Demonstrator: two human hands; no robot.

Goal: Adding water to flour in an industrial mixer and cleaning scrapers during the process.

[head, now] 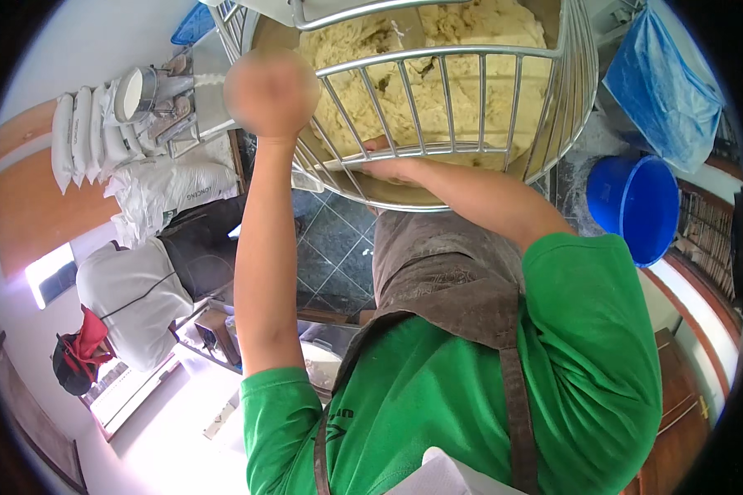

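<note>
Dough, pale yellow and torn at the surface, fills much of a large metal mixing bowl. A wire bowl guard of steel bars curves over it. My left hand is raised at the guard's left side; it is blurred, so its fingers and grip are hidden. Below the guard's lower rail, my right hand reaches inside the near wall of the bowl. It grips a pale, flat scraper-like tool that points left. Bars partly cover that hand.
Left, flour sacks lie near a round metal sieve. A co-worker in a white shirt bends over there. Right, a blue plastic tub stands below a blue plastic bag. Dark floor tiles show beneath the bowl.
</note>
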